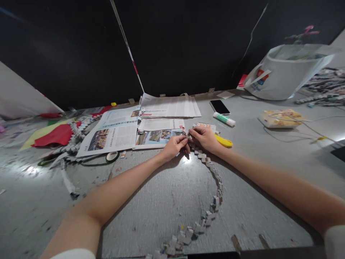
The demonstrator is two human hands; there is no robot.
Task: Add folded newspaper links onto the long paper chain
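Pinching at the far end of the folded-paper chain point(211, 216), the left hand point(172, 147) and right hand point(205, 139) are bringing their fingertips together, probably because its small folds are needing steadying from both sides. The chain is curving towards the person along the table point(161, 201), which is bearing its weight, while the glue stick point(224, 119) is lying beyond the chain's far end, seemingly for easy reach.
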